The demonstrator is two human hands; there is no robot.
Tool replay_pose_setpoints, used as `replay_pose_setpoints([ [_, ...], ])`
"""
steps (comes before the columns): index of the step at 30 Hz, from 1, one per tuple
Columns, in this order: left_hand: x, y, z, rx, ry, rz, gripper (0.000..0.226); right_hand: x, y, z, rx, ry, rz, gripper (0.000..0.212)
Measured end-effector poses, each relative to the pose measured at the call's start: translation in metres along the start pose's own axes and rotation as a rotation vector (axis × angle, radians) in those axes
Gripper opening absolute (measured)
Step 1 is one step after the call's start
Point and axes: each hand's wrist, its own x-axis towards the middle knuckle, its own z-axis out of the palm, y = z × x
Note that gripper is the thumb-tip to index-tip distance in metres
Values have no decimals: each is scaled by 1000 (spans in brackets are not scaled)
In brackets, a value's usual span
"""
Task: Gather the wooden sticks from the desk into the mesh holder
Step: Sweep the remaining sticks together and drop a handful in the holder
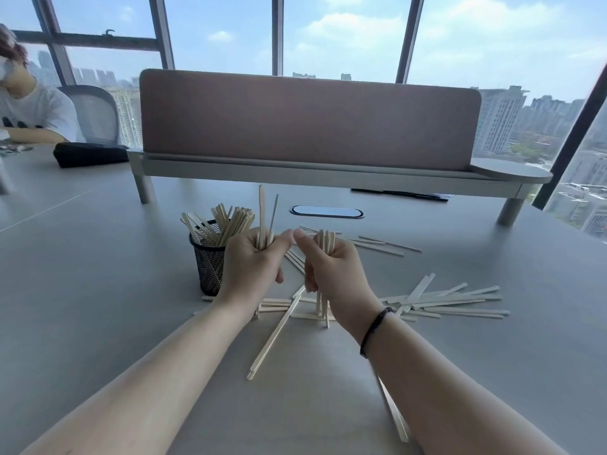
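Both the left hand (254,261) and the right hand (331,267) grip upright bundles of wooden sticks (453,302), ends tapped level on the desk (98,290) to drop neatly into the part-filled mesh holder (207,264) beside them.

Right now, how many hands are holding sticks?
2: left hand grips a bunch beside the holder; right hand grips another bunch above the desk.
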Motion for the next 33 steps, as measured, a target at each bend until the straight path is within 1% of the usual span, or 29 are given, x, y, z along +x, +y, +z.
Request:
replay_pose_setpoints([
  [5,3,-2,-2,-34,26,-96,63,1,-1,2,29,-1,46,64],
  [10,6,-1,0,-88,11,-209,58,2,-4,1,73,11,83,53],
  [13,9,-1,0,-148,-18,-344,59,0,-2,2,69,-1,80,54],
  [16,12,1,-1,-136,-53,-398,60,-2,-2,4,72,-11,88,58],
  [19,12,3,-2,-155,-58,-395,52,-2,-5,3,108,-16,107,59],
  [22,11,7,-4,-155,-84,-329,46,-2,-6,1,172,-21,122,57],
  [27,7,3,-2,-93,-81,-239,52,-4,-5,1,200,-40,117,58],
  [30,5,0,-1,-97,-91,-251,50,-4,-4,1,193,-29,129,57],
  [33,4,1,-3,-103,-77,-259,53,-1,-5,-1,215,-21,140,58],
])
